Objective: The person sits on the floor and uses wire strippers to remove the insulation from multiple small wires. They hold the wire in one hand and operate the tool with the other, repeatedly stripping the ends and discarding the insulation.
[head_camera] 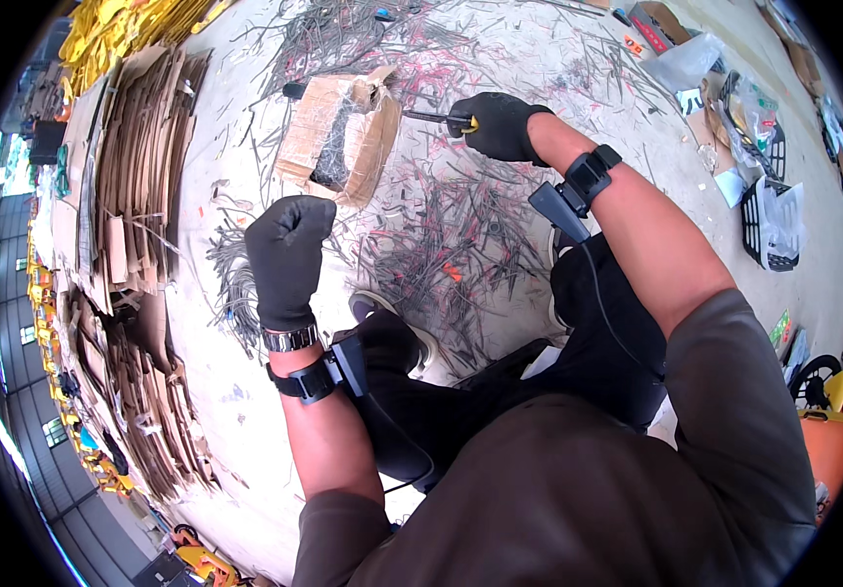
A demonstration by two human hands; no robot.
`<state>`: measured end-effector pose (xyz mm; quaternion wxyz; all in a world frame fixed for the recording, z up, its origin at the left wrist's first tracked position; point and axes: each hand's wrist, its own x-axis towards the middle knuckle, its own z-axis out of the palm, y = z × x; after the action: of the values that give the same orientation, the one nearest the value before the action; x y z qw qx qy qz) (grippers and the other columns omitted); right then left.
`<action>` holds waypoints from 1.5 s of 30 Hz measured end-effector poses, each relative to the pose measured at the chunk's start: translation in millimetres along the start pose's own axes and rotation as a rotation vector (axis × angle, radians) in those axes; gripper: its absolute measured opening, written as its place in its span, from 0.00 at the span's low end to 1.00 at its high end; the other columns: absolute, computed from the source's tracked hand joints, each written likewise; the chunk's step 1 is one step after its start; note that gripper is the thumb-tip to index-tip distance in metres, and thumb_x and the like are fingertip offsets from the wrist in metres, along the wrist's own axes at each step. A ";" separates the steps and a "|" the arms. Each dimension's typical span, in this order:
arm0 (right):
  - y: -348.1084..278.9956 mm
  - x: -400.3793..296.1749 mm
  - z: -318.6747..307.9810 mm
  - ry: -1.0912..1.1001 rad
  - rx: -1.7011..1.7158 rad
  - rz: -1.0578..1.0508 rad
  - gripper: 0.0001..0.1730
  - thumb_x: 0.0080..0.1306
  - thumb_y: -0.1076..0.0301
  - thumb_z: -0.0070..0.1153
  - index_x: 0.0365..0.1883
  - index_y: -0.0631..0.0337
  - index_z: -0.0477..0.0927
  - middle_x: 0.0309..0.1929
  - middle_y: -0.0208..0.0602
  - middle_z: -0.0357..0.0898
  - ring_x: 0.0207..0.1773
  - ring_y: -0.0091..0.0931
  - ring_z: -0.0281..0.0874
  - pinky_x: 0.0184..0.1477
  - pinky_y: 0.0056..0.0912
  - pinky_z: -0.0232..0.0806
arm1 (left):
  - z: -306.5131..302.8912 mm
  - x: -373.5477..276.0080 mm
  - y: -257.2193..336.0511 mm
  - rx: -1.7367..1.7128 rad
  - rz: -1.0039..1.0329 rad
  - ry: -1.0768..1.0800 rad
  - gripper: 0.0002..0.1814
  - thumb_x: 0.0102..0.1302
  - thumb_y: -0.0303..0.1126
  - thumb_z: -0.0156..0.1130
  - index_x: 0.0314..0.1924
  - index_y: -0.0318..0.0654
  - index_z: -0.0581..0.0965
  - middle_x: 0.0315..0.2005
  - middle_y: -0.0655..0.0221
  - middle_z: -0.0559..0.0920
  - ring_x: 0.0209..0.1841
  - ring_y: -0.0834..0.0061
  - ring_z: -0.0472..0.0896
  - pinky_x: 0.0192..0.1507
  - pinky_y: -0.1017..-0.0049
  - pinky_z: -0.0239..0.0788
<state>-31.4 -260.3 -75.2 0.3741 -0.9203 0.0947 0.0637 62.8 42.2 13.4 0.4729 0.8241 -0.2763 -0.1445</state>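
Observation:
My right hand [496, 126], in a black glove, grips a hand tool [428, 116] with black and yellow on its handle. The tool's dark, slim end points left towards a torn cardboard box [384, 147] and ends close to its side. My left hand [290, 253], also gloved in black, is curled into a fist below the box, with nothing seen in it. Through the box's open top, clear plastic wrap and a dark strip [331, 147] show. Cut wire pieces [450, 257], mostly black with some pink-red, litter the floor between my feet and beyond the box.
Flattened cardboard [146, 169] stands stacked along the left. A bundle of grey cables [238, 290] lies left of my left hand. To the right are a black plastic basket [770, 227], plastic bags [685, 62] and an open carton [660, 29]. Yellow pieces [117, 29] are heaped at the upper left.

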 end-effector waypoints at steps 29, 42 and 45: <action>-62.2 -20.6 -11.6 -0.063 0.798 -0.094 0.19 0.63 0.69 0.66 0.52 0.64 0.82 0.37 0.29 0.81 0.34 0.18 0.78 0.39 0.24 0.73 | 18.4 22.6 -37.5 0.130 0.094 0.142 0.12 0.65 0.33 0.65 0.44 0.32 0.84 0.32 0.62 0.87 0.34 0.72 0.84 0.41 0.73 0.75; -68.5 -17.2 -2.0 0.102 0.672 -0.137 0.23 0.63 0.69 0.67 0.58 0.61 0.81 0.35 0.24 0.78 0.37 0.16 0.75 0.42 0.24 0.71 | 63.5 0.5 0.7 -0.375 -0.186 -0.124 0.18 0.75 0.44 0.61 0.38 0.35 0.85 0.23 0.72 0.81 0.15 0.85 0.72 0.17 0.83 0.59; -77.6 -21.0 3.9 0.088 0.549 -0.184 0.23 0.64 0.68 0.66 0.58 0.62 0.80 0.37 0.27 0.79 0.38 0.17 0.76 0.43 0.26 0.72 | 83.3 1.1 -2.3 -0.517 -0.268 -0.027 0.19 0.76 0.45 0.58 0.40 0.35 0.84 0.25 0.72 0.82 0.14 0.84 0.72 0.17 0.82 0.59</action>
<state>-34.7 -200.4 -21.5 0.6088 -0.7913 0.0410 -0.0385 22.8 -15.8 -31.1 0.6404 0.7033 -0.1251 -0.2823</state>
